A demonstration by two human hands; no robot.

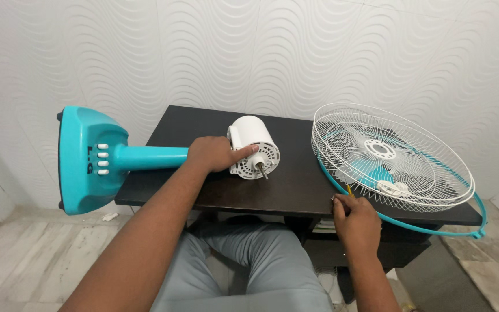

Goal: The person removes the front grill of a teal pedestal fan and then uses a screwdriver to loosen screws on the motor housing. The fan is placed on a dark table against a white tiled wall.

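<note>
Two hands work on a taken-apart pedestal fan that lies across a dark table [295, 193]. Furthest left, the fan's teal base [88, 159] hangs past the table edge, its teal neck [151, 157] running right to the white motor housing [254, 147], which rests on its side on the tabletop with the bare metal shaft [261, 169] pointing toward the viewer. The left hand [215, 155] is wrapped around the neck where it meets the motor, thumb pressed on the housing. The assembly looks rigid and bottom-heavy, likely to tip off the edge, so the neck is probably the surest hold; the plastic vents look brittle. Further right, the right hand [354, 218] is closed on a small tool with a yellow handle [348, 189] at the table's front edge, touching the teal rim ring [423, 228]. The white wire grilles [391, 156] above look light and springy, easily bent.
</note>
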